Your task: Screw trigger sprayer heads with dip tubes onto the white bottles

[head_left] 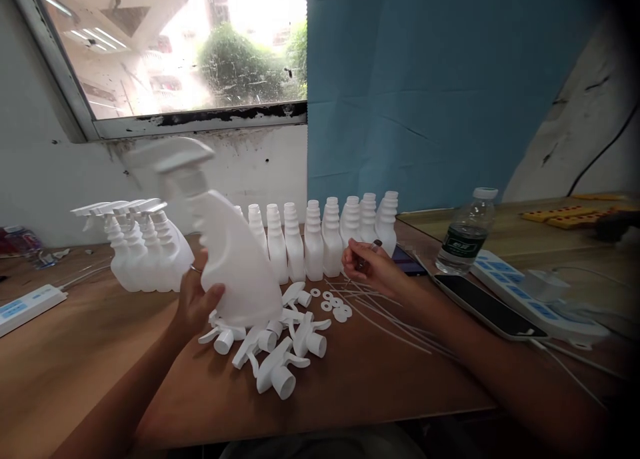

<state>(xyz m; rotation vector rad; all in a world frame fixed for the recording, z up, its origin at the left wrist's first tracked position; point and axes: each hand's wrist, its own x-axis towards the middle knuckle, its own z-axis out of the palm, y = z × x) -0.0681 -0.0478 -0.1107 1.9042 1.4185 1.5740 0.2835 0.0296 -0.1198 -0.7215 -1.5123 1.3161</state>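
Note:
My left hand [197,292] is closed round the lower side of a white spray bottle [240,259], raised above the table and leaning to the left. A trigger head [185,169], slightly blurred, sits on its neck. My right hand [373,265] is closed on a small dark rod-like tool [376,244]; its kind is mostly hidden by the fingers. Beneath the raised bottle lie several loose white trigger sprayer heads [280,369]. Small white ring washers [327,305] rest between my hands, and thin white tubes [385,322] spread out under my right hand and forearm.
Headless white bottles [313,245] stand in a row at the back. Bottles with trigger heads [145,252] stand at left. On the right are a water bottle [465,235], a phone [487,305] and a power strip [540,305]; another power strip [33,305] lies far left.

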